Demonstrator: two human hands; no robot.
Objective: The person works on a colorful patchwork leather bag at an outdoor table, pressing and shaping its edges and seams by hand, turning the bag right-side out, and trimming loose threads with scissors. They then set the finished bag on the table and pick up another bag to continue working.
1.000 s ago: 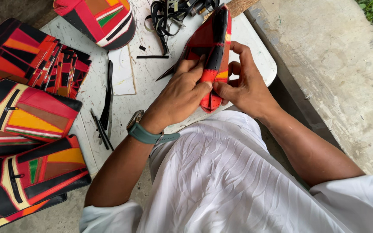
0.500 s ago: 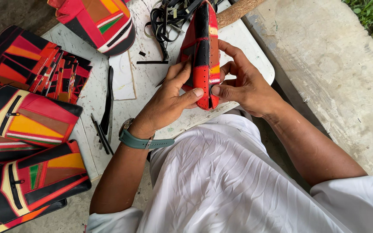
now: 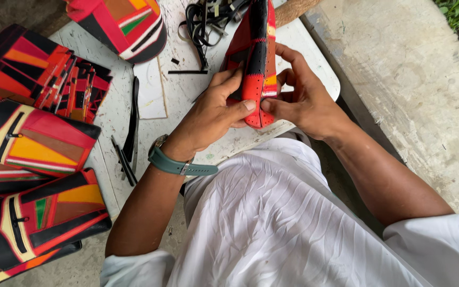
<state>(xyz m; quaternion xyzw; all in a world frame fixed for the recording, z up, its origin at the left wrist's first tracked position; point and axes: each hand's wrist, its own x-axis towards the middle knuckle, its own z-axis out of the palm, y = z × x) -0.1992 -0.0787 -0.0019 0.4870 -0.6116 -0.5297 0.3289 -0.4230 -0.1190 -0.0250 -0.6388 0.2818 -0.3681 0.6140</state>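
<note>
Both hands are gripping a red and black patchwork bag (image 3: 255,64), holding it on edge above the near rim of the white desk (image 3: 314,69). The left hand (image 3: 211,114) is closing around its left side, thumb pressing the perforated red edge near the bottom. The right hand (image 3: 298,101) is clasping the right side, thumb meeting the left thumb at that edge. A green watch (image 3: 179,163) is sitting on the left wrist. More patchwork bags (image 3: 38,135) are lying to the left, with black strips (image 3: 130,138) and a tangle of black straps (image 3: 208,18) on the desk.
</note>
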